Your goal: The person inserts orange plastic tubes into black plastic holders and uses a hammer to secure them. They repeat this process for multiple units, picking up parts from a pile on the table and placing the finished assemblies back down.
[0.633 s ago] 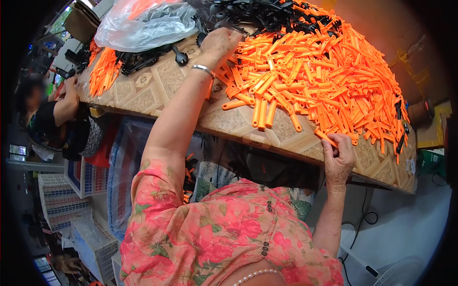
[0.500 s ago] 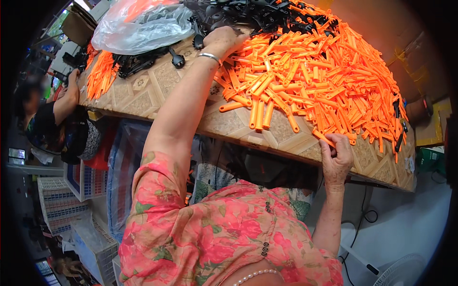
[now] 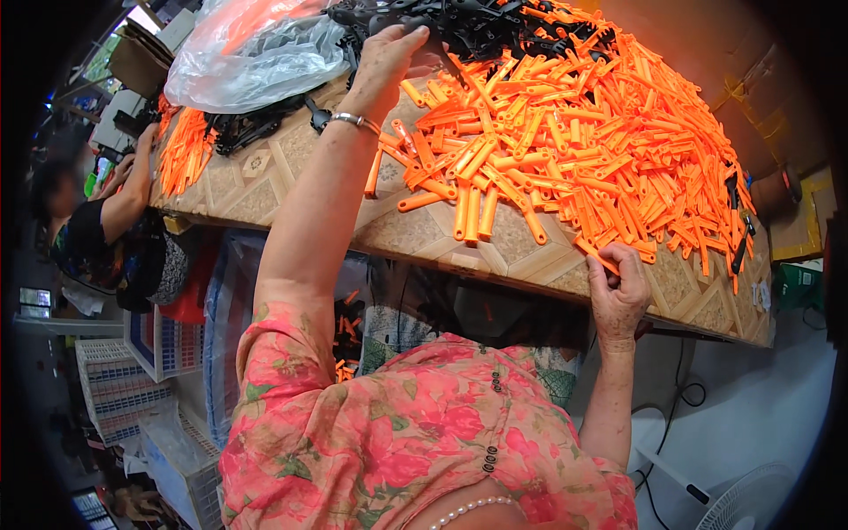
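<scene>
My left hand [image 3: 387, 66] reaches over the far side of the table, with its thumb and fingers closed on a black plastic utensil piece [image 3: 449, 55] at the edge of the black pile [image 3: 495, 26]. Most of that piece is blurred or hidden among the others. At the table's near edge, my right hand [image 3: 620, 287] pinches an orange plastic handle [image 3: 594, 253] between thumb and fingers. A large heap of similar orange handles [image 3: 574, 159] spreads across the table beyond my right hand.
A clear plastic bag [image 3: 256, 66] lies at the far left of the patterned table [image 3: 389, 231]. Beside it are black pieces [image 3: 243, 128] and more orange handles [image 3: 184, 150]. Another person [image 3: 106, 212] sits at the left. Crates [image 3: 110, 389] stand below; a fan [image 3: 751, 503] is at lower right.
My left hand has risen slightly and moved left, lifting a black piece at the pile. An orange handle near my left wrist has shifted. My right hand stays nearly still, holding its handle.
</scene>
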Available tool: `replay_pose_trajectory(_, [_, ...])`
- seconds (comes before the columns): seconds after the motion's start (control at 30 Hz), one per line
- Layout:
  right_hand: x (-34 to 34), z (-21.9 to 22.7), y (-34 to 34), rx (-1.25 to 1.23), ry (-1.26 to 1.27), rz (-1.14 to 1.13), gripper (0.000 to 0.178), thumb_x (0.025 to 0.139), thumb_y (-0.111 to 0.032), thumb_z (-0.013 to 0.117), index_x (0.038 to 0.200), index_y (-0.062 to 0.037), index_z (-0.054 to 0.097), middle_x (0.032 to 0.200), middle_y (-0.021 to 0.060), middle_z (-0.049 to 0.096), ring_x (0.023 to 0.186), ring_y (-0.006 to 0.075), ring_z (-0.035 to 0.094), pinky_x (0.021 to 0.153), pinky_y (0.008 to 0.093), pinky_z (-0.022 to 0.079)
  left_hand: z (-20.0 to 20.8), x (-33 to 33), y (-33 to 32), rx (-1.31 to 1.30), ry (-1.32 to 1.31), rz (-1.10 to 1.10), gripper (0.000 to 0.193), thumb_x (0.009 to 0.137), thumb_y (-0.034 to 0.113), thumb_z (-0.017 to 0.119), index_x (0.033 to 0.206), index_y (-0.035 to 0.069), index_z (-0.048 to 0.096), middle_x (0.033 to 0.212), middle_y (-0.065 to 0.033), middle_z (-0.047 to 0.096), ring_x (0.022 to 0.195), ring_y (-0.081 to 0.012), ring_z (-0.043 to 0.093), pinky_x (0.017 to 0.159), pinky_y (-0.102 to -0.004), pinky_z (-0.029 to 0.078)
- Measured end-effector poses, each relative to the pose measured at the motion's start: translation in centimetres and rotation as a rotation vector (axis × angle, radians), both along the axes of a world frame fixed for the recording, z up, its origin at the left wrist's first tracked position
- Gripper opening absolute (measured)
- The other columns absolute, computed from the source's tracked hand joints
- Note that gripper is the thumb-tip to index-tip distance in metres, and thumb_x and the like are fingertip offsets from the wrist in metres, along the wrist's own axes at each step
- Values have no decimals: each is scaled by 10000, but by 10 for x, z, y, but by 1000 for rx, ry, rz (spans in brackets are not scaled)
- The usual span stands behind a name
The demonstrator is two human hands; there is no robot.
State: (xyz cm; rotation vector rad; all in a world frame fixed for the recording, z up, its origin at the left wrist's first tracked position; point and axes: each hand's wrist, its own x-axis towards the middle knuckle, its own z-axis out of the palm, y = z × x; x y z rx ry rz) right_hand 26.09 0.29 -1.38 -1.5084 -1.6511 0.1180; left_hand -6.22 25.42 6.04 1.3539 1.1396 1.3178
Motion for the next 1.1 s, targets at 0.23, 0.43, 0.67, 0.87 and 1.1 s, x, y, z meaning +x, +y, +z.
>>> replay_pose_trajectory(0.23, [9, 1, -2, -2, 33, 94, 146, 826, 56, 663, 881, -34, 563, 911, 40, 603, 761, 158, 594, 702, 256, 479, -5, 24, -87, -20, -456, -227, 294, 1010, 263, 550, 1158, 9, 552, 1107, -202, 685, 939, -275, 724, 748, -300, 627])
replay_pose_trajectory(0.43, [-13, 9, -17, -104, 956, 299, 116, 940, -9, 605, 1052, -38, 598, 1007, -2, 543, 752, 58, 483, 674, 199, 417, -37, 69, -173, -345, -756, -417, 310, 1024, 267, 522, 1214, 26, 568, 1256, -290, 606, 1039, -295, 694, 839, -332, 615])
replay_pose_trajectory(0.67, [-36, 0, -20, -206, 1214, 330, 246, 971, -60, 616, 1208, 6, 613, 1071, 31, 640, 727, 39, 486, 605, 192, 413, -55, 108, -233, -488, -951, -434, 335, 1030, 264, 513, 1270, 32, 528, 1315, -278, 571, 1146, -323, 641, 930, -361, 578])
replay_pose_trajectory(0.87, [-22, 15, -31, -288, 1187, 376, 150, 969, -67, 623, 1094, 4, 668, 836, 5, 609, 627, 36, 462, 528, 189, 385, -60, 90, -239, -429, -877, -673, 551, 1005, 450, 490, 1190, -65, 558, 1339, -318, 532, 1192, -399, 601, 946, -404, 557])
replay_pose_trajectory(1.1, [-19, 29, -43, -477, 997, 411, 111, 957, -46, 625, 1042, 7, 672, 800, -13, 584, 608, 30, 467, 521, 179, 373, -30, 72, -234, 41, 322, -626, 236, 877, 120, 689, 1080, 23, 616, 912, -119, 720, 861, -240, 709, 692, -344, 552])
